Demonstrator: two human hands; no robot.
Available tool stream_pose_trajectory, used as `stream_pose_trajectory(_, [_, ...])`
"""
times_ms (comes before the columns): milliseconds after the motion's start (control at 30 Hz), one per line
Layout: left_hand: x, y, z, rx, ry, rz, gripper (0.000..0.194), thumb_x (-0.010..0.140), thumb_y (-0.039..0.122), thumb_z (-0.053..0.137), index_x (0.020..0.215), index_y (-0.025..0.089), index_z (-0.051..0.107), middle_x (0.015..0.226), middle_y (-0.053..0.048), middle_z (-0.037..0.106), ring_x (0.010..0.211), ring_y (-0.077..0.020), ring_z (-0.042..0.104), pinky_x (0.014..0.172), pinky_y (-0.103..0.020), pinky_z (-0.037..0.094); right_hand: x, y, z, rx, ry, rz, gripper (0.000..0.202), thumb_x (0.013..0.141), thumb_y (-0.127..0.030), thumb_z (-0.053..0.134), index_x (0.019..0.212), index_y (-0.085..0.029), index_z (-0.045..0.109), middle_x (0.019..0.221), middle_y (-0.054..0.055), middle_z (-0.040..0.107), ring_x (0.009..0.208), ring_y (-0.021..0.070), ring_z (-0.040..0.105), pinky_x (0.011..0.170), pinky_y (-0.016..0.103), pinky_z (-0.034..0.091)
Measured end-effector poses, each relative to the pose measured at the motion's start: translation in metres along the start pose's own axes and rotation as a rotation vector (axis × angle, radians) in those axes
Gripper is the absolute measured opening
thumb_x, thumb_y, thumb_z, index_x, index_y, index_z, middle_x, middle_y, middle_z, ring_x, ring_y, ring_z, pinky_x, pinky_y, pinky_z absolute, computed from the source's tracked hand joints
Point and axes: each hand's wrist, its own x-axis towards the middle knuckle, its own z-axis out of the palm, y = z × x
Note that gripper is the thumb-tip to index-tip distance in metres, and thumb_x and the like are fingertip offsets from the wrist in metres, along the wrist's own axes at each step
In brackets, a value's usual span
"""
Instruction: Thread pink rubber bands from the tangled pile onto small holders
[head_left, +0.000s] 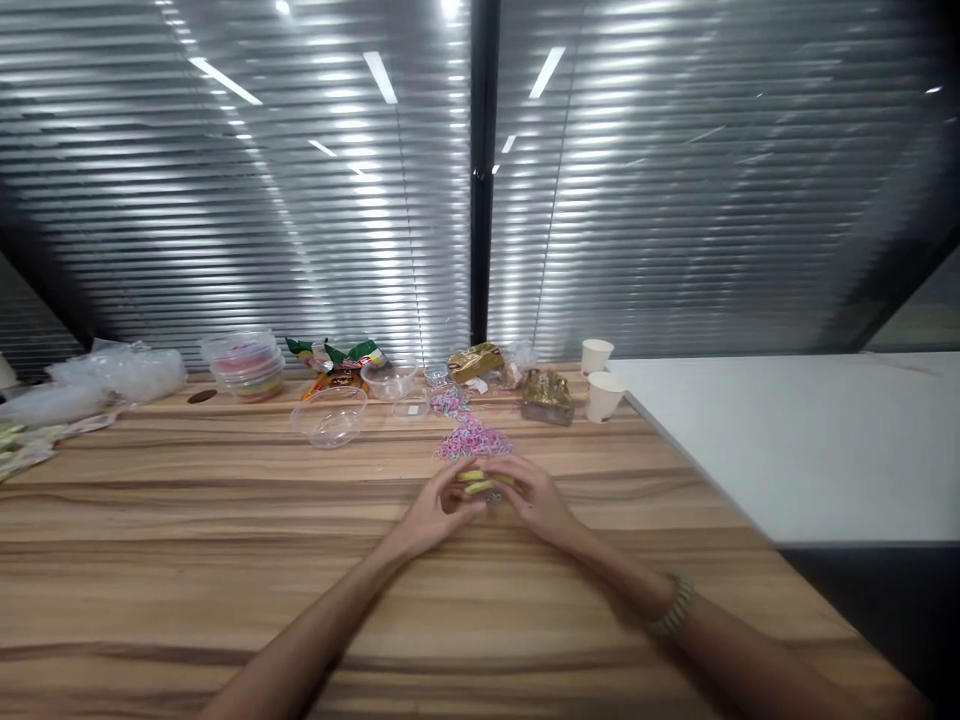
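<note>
Head view shows the left hand [436, 512] and right hand [536, 500] together grasping small yellow pieces [478, 487], slightly blurred, just near of a pink-and-pale pile [476, 438] on the wooden tabletop [225, 550]; white cups [604, 400] stand far right.

Left hand [433, 517], right hand [543, 505], yellow pieces [478, 487] held between

Yellow pieces [480, 487] partly hidden by fingers [508, 466], forearms [300, 645] cut off below

A wood-grained table [187, 570] carries a multicoloured pile [474, 438], clear tubs [335, 430], packets [475, 362] and paper cups [604, 400].
</note>
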Motion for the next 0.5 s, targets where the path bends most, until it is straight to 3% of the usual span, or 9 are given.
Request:
stream_pose_trajectory(100, [0.001,0.002,0.01,-0.026,0.024,0.014,0.043,0.072,0.028,0.062,0.112,0.017,0.056,0.12,-0.011,0.053,0.103,-0.0214,0.052,0.086,-0.033,0.044,-0.004,-0.001,-0.002,-0.028,0.078,0.047,0.02,0.083,-0.017,0.048,0.099,-0.02,0.06,0.102,0.006,0.059,0.098,0.0145,0.053,0.088,0.031,0.043])
stream_pose_trajectory(200, [0.004,0.001,0.015,-0.044,0.126,0.016,0.034,0.071,0.03,0.062,0.102,0.015,0.062,0.108,-0.011,0.06,0.1,-0.0213,0.055,0.087,-0.035,0.044,-0.005,-0.003,-0.002,-0.052,0.126,0.09,0.017,0.081,-0.019,0.052,0.095,-0.019,0.061,0.097,0.005,0.061,0.094,0.0146,0.055,0.084,0.029,0.045])
stream_pose_trajectory(333, [0.006,-0.001,0.013,-0.073,0.212,-0.011,0.029,0.069,0.032,0.063,0.092,0.014,0.066,0.099,-0.01,0.065,0.095,-0.0217,0.058,0.088,-0.036,0.043,-0.005,-0.003,0.005,-0.081,0.102,0.108,0.015,0.08,-0.02,0.054,0.093,-0.019,0.061,0.098,0.005,0.062,0.094,0.0159,0.055,0.085,0.031,0.044])
stream_pose_trajectory(500, [0.009,-0.01,0.006,-0.168,0.245,-0.066,0.034,0.068,0.034,0.064,0.093,0.011,0.064,0.097,-0.012,0.065,0.088,-0.0209,0.06,0.082,-0.034,0.045,0.005,0.007,0.018,-0.206,0.036,0.105,0.02,0.081,-0.018,0.053,0.098,-0.02,0.062,0.094,0.005,0.062,0.089,0.0172,0.056,0.08,0.033,0.045])
